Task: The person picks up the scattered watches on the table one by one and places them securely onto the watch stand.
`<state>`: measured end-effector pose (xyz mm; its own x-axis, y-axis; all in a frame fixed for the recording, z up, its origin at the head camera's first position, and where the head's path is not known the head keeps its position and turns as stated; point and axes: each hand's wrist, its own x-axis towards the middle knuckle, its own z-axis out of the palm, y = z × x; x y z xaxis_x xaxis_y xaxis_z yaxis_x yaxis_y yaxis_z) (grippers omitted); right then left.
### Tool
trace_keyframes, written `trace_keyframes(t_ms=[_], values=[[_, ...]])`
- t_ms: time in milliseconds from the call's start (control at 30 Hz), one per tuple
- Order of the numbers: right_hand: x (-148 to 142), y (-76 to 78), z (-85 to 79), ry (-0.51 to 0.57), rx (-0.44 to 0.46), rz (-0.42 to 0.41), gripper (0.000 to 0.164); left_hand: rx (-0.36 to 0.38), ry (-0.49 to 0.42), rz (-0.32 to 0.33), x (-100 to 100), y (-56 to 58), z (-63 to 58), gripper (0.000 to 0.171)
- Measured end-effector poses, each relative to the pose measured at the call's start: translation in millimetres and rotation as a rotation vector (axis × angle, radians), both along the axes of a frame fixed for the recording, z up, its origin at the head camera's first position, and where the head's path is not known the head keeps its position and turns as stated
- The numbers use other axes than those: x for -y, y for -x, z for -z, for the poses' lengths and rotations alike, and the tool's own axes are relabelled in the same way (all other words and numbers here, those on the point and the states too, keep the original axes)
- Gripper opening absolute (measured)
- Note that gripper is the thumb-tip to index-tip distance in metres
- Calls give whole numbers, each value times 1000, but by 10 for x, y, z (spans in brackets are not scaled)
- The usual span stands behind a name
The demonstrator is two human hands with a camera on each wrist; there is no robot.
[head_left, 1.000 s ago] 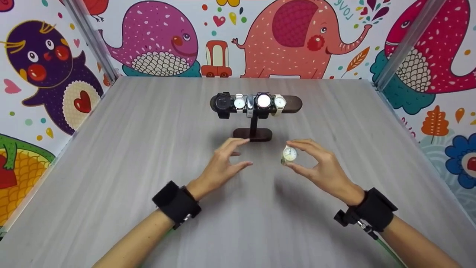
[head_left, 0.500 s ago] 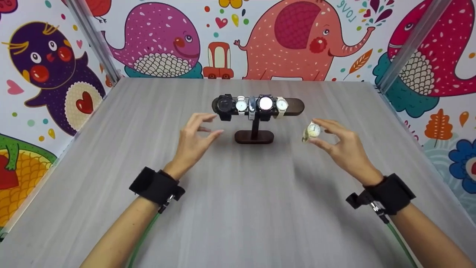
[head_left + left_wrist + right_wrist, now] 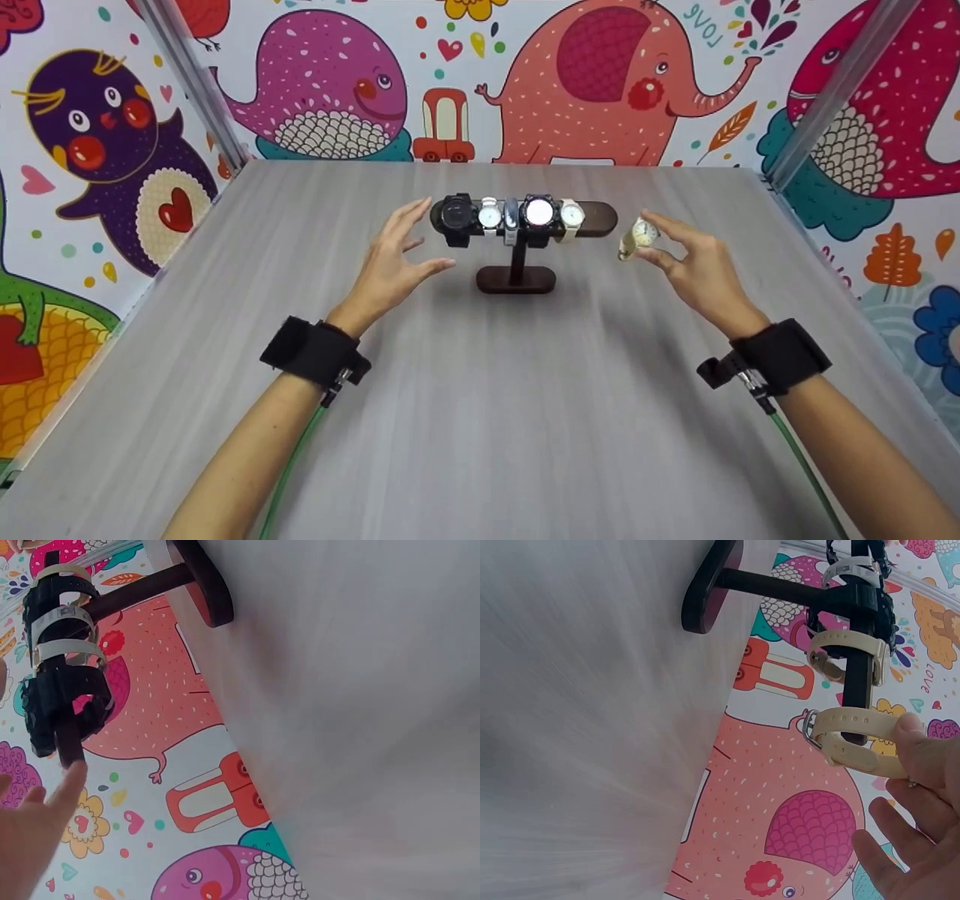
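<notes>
My right hand (image 3: 705, 270) pinches a cream-strapped watch (image 3: 642, 234) between thumb and fingers, just off the right end of a dark watch stand (image 3: 600, 219). Its strap forms a closed loop; in the right wrist view the strap (image 3: 855, 721) overlaps the bar's end, and I cannot tell whether it is around it. My left hand (image 3: 382, 266) holds nothing, fingers spread, beside the bar's left end. In the left wrist view a fingertip (image 3: 75, 772) appears at that end; contact is unclear. Along the bar sit a black watch (image 3: 456, 214), a white watch (image 3: 490, 215) and several others.
The stand's oval base (image 3: 516, 280) rests on a grey wood-grain table (image 3: 480, 420). Cartoon-printed walls (image 3: 450, 67) rise at the back and sides, with metal posts at the corners. Green cables (image 3: 289, 465) trail from black wrist straps (image 3: 311, 360).
Both hands have gone from in front of the stand's base up and outward to the bar's two ends. The cream watch has travelled right and farther back in my right hand.
</notes>
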<state>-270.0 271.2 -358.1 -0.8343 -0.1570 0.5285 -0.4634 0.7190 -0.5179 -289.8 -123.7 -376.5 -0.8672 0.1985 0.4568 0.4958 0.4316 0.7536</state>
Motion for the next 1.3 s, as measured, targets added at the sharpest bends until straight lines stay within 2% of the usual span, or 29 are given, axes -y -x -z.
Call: trace_keyframes(t_ms=[133, 333, 600, 867, 1067, 1300], values=[[10, 96, -37, -4, 7, 2, 49, 25, -13, 29, -41, 47, -6, 84], [58, 220, -77, -14, 29, -4, 50, 32, -52, 0, -78, 97, -5, 79], [154, 334, -76, -33, 60, -22, 49, 42, -50, 8, -94, 142, -28, 79], [216, 422, -29, -37, 80, -55, 50, 26, 8, -23, -105, 143, 9, 75], [197, 461, 6, -24, 130, -79, 51, 35, 21, -9, -100, 152, 10, 77], [206, 518, 15, -41, 136, -81, 51, 69, 39, 7, -61, 150, -16, 80]])
